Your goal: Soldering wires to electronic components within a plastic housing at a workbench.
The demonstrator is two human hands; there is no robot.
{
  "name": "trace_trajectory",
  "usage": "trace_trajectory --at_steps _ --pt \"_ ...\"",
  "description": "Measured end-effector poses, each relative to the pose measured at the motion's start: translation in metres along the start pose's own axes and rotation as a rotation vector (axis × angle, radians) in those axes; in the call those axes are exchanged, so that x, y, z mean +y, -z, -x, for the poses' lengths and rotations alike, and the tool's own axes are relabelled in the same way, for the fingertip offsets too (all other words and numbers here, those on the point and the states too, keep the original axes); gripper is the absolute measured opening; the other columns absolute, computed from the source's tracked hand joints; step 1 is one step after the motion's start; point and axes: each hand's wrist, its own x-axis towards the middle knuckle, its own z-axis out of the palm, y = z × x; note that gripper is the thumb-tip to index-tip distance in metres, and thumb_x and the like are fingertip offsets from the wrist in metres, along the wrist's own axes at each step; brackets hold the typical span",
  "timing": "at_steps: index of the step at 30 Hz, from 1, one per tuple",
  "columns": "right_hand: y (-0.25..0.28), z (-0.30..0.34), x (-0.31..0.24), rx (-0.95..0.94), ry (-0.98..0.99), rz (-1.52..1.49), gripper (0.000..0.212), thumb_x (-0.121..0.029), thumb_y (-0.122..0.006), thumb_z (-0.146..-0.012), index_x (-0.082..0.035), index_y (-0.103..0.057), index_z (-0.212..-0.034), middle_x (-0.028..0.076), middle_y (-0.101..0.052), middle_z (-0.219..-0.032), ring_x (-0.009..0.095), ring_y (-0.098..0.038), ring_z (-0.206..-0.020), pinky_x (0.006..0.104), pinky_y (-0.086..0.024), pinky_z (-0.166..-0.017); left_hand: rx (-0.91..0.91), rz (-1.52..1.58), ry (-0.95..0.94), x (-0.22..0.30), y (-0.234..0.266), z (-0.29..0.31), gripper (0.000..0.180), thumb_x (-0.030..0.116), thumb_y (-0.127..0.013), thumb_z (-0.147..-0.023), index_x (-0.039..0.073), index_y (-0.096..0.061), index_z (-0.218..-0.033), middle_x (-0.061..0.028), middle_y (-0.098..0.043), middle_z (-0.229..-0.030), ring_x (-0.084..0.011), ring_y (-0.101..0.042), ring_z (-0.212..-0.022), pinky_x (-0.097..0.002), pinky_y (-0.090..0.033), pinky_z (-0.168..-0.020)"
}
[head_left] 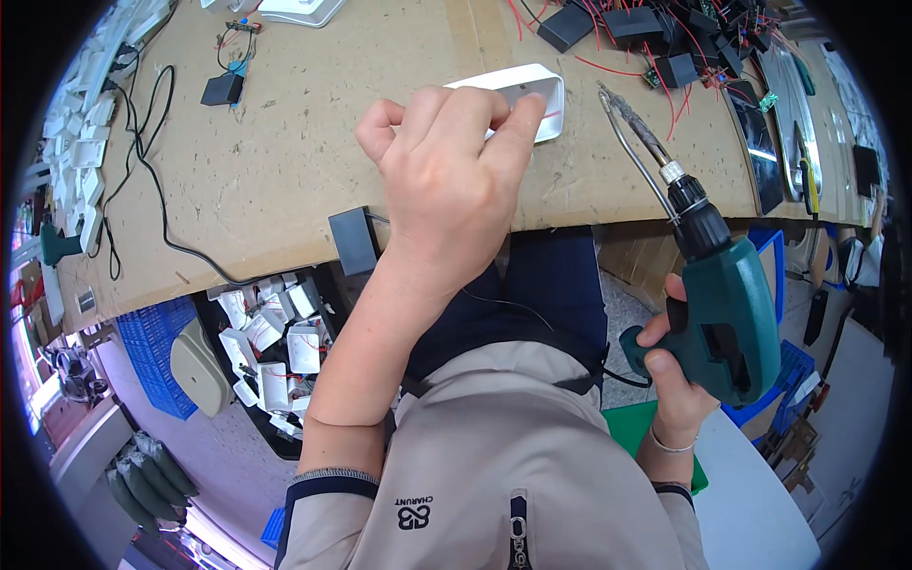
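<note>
Head view: one workbench [294,161] topped with brown cardboard; black boxes [634,26] and red wires heaped at its far right. One white shell [522,75], on the bench at our left hand's [442,176] fingertips, long axis running roughly left to right. Left hand: nearer, fingers bent over the shell; whether they pinch anything, we cannot tell. Right hand [676,385]: wrapped around one green soldering gun [736,294], its tip just right of the shell.
</note>
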Motion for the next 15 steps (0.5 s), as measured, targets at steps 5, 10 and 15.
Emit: trace_trajectory --at_steps 5,10,15 --pt "0.001 -0.001 0.001 -0.004 0.003 -0.002 0.068 -0.013 -0.076 -0.073 0.006 -0.042 -0.129 0.024 -0.056 -0.118 0.016 -0.062 -0.074 0.0256 -0.051 -0.066 0.107 0.075 0.007 -0.004 -0.006 0.000 0.020 0.011 -0.075 -0.067 0.015 -0.070 -0.086 0.0053 -0.059 -0.072 -0.0109 -0.050 -0.064 -0.0293 -0.026 -0.067" --pt "0.000 -0.002 0.001 -0.001 0.022 -0.001 0.068 -0.013 -0.076 -0.073 0.006 -0.041 -0.129 0.025 -0.056 -0.118 0.016 -0.062 -0.074 0.0257 -0.051 -0.066 0.175 0.099 -0.033 -0.009 -0.012 0.004 0.016 0.012 -0.063 -0.065 0.018 -0.065 -0.080 0.0090 -0.055 -0.071 -0.0108 -0.051 -0.067 -0.0339 -0.024 -0.069" --pt "0.001 -0.002 0.002 0.000 -0.005 0.003 0.069 -0.012 -0.076 -0.072 0.006 -0.041 -0.129 0.025 -0.056 -0.119 0.016 -0.062 -0.074 0.0258 -0.051 -0.066 0.176 0.039 -0.056 -0.008 -0.012 0.004 0.017 0.013 -0.063 -0.064 0.018 -0.065 -0.080 0.0096 -0.054 -0.071 -0.0099 -0.050 -0.067 -0.0338 -0.023 -0.068"
